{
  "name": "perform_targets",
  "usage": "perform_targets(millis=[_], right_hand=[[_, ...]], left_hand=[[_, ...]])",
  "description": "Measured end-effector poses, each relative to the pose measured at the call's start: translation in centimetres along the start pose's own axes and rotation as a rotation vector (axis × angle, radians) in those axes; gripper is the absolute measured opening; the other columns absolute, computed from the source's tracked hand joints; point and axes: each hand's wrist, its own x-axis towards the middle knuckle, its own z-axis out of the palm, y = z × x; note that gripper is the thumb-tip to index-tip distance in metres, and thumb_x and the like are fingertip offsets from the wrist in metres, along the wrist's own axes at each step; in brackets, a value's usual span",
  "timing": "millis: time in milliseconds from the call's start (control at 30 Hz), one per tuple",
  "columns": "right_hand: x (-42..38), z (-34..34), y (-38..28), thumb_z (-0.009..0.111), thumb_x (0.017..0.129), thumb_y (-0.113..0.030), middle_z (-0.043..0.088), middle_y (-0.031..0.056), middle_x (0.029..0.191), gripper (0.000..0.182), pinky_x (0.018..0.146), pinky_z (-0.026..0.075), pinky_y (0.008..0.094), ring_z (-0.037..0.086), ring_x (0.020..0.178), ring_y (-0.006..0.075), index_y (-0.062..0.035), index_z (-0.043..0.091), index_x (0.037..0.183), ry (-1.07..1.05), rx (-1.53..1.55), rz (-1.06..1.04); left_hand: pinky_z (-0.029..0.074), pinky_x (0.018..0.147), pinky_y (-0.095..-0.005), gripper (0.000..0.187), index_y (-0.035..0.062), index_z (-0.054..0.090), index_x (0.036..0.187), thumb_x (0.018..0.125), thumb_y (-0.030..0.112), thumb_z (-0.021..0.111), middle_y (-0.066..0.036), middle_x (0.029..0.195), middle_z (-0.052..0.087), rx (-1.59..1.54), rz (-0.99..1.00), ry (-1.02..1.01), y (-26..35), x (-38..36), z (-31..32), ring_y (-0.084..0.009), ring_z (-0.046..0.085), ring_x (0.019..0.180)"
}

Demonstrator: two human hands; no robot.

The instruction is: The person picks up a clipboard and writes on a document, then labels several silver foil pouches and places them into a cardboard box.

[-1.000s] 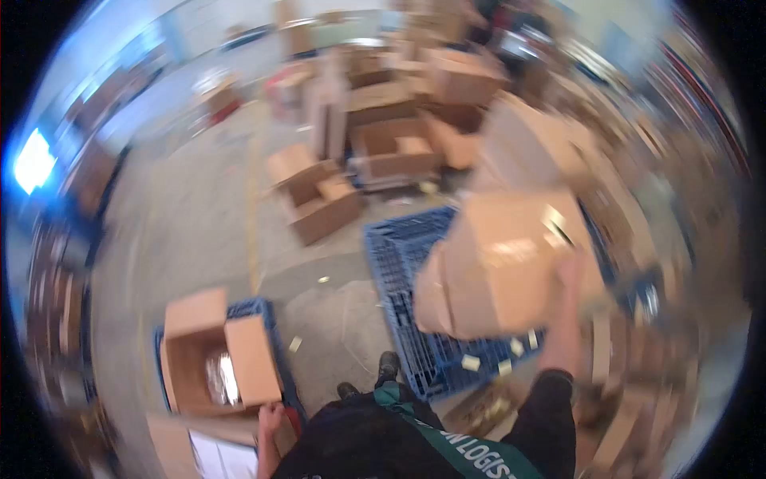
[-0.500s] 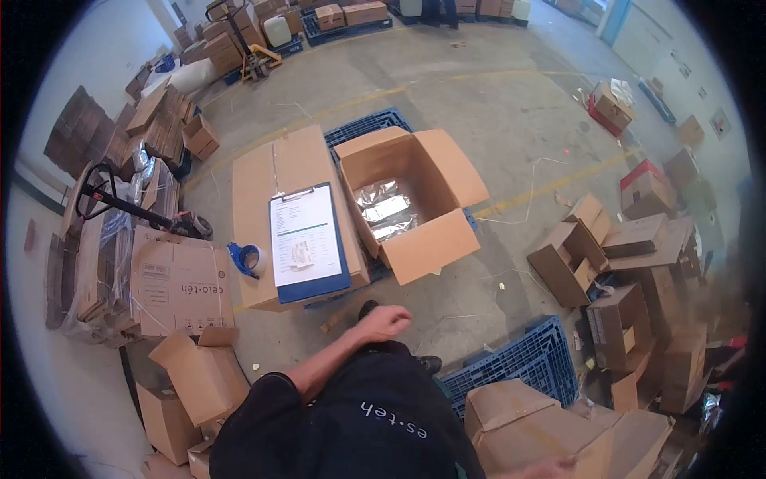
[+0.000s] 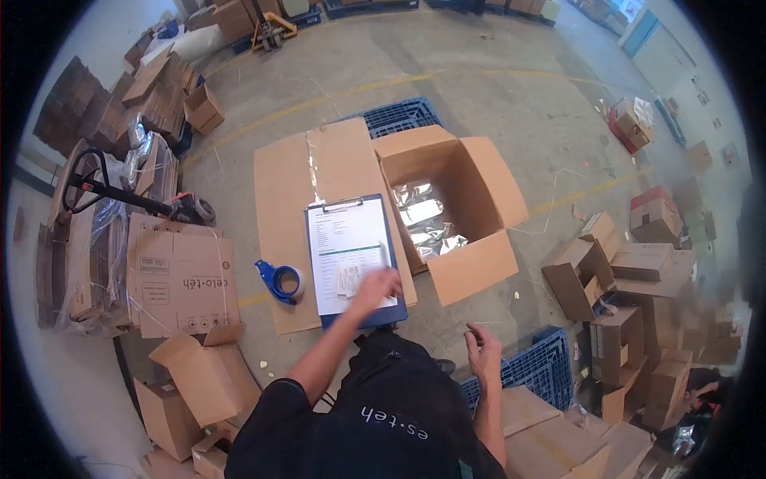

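Note:
On a closed carton (image 3: 279,176) lies a blue clipboard (image 3: 359,319) with a printed sheet (image 3: 349,231) and small paper slips (image 3: 349,278). Over the clipboard's lower right part is my left hand (image 3: 378,290), its fingers curled together; whatever they hold is too small or blurred to make out. My right hand (image 3: 483,349) is open and empty, in the air below the open carton's front flap. Left of the clipboard sits a blue tape dispenser (image 3: 281,282). The open carton (image 3: 472,271) beside the closed one has silvery packs (image 3: 421,211) inside.
Blue pallets (image 3: 399,116) show behind the cartons and at my right (image 3: 538,367). Cardboard boxes (image 3: 578,275) are heaped on the right, where part of another person (image 3: 706,391) seems visible. A pallet jack handle (image 3: 120,194) and stacked cardboard (image 3: 179,275) stand left.
My left hand has moved up onto the clipboard. My right hand has risen from the lower right edge into clear view. The view has shifted, so the cartons appear farther right and lower.

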Motion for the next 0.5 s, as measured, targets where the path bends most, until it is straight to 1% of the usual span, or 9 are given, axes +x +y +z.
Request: perform_targets(millis=[33, 67, 100, 133, 200, 300, 400, 467, 500], right_hand=[[-0.2, 0.4, 0.2, 0.06, 0.088, -0.012, 0.069, 0.017, 0.095, 0.024, 0.074, 0.053, 0.0321, 0.068, 0.083, 0.0251, -0.0014, 0.065, 0.109, -0.015, -0.006, 0.004], [-0.4, 0.7, 0.8, 0.06, 0.088, -0.013, 0.069, 0.0174, 0.095, 0.025, 0.074, 0.053, 0.0326, 0.068, 0.084, 0.0253, -0.0013, 0.065, 0.11, -0.024, -0.05, 0.049], [-0.7, 1.1, 1.4, 0.06, 0.088, -0.013, 0.068, 0.0179, 0.095, 0.026, 0.074, 0.053, 0.0331, 0.068, 0.084, 0.0256, -0.0011, 0.064, 0.11, -0.034, -0.094, 0.095], [-1.0, 1.6, 1.8, 0.06, 0.088, -0.013, 0.068, 0.0179, 0.095, 0.026, 0.074, 0.053, 0.0331, 0.068, 0.084, 0.0256, -0.0011, 0.064, 0.11, -0.046, -0.099, 0.099], [-1.7, 2.4, 2.5, 0.059, 0.088, -0.015, 0.068, 0.0183, 0.094, 0.027, 0.074, 0.053, 0.0334, 0.068, 0.085, 0.026, -0.001, 0.063, 0.11, -0.081, -0.116, 0.144], [-2.3, 2.8, 2.8, 0.059, 0.088, -0.015, 0.068, 0.0187, 0.093, 0.027, 0.076, 0.053, 0.0337, 0.068, 0.087, 0.0266, -0.001, 0.063, 0.111, -0.146, -0.125, 0.146], [-3.1, 2.3, 3.5, 0.059, 0.088, -0.016, 0.069, 0.0168, 0.091, 0.028, 0.077, 0.052, 0.0329, 0.068, 0.086, 0.024, -0.0007, 0.063, 0.11, -0.07, -0.079, 0.203], [-4.3, 1.8, 4.9, 0.059, 0.088, -0.017, 0.069, 0.0154, 0.091, 0.028, 0.077, 0.052, 0.0326, 0.067, 0.085, 0.0224, -0.0004, 0.063, 0.111, 0.027, -0.047, 0.288], [-5.2, 1.5, 6.1, 0.059, 0.088, -0.017, 0.069, 0.014, 0.09, 0.028, 0.077, 0.052, 0.0323, 0.067, 0.084, 0.0207, -0.0002, 0.063, 0.111, 0.089, -0.022, 0.354]], left_hand=[[0.051, 0.063, -0.035, 0.041, -0.0015, 0.065, 0.088, 0.095, 0.033, 0.045, -0.012, 0.07, 0.065, 0.016, -0.159, 0.142, -0.3, 0.5, -4.3, -0.0205, 0.064, 0.064], [0.051, 0.065, -0.041, 0.038, -0.0008, 0.064, 0.088, 0.095, 0.031, 0.045, -0.016, 0.072, 0.065, 0.315, -0.113, 0.353, -2.4, 1.8, -8.3, -0.0282, 0.065, 0.066], [0.049, 0.069, -0.0469, 0.037, -0.0004, 0.063, 0.089, 0.094, 0.031, 0.045, -0.021, 0.079, 0.064, 0.441, -0.227, 0.457, -3.4, 2.7, -12.3, -0.0356, 0.065, 0.073], [0.049, 0.074, -0.0485, 0.035, -0.0006, 0.063, 0.091, 0.092, 0.03, 0.047, -0.024, 0.087, 0.065, 0.707, -0.31, 0.518, -4.5, 3.5, -15.7, -0.0381, 0.065, 0.083], [0.05, 0.079, -0.0488, 0.033, -0.0011, 0.064, 0.096, 0.089, 0.028, 0.049, -0.024, 0.094, 0.066, 0.9, -0.501, 0.581, -2.9, 3.8, -19.1, -0.039, 0.064, 0.091], [0.05, 0.082, -0.0477, 0.032, -0.0016, 0.063, 0.1, 0.086, 0.025, 0.052, -0.024, 0.099, 0.066, 0.957, -0.615, 0.515, -3.3, 4.1, -21.0, -0.0393, 0.064, 0.094], [0.049, 0.081, -0.0497, 0.035, -0.0017, 0.066, 0.099, 0.083, 0.028, 0.055, -0.026, 0.098, 0.065, 1.01, -0.498, 0.599, -4.5, 4.3, -21.0, -0.0425, 0.063, 0.093], [0.049, 0.08, -0.0489, 0.034, -0.0017, 0.065, 0.096, 0.082, 0.028, 0.056, -0.025, 0.098, 0.065, 1.009, -0.523, 0.608, -3.5, 4.5, -20.1, -0.0417, 0.063, 0.095], [0.049, 0.083, -0.0481, 0.036, -0.0012, 0.063, 0.102, 0.082, 0.028, 0.057, -0.025, 0.104, 0.064, 0.99, -0.577, 0.589, -3.0, 4.7, -19.8, -0.0399, 0.062, 0.099]])
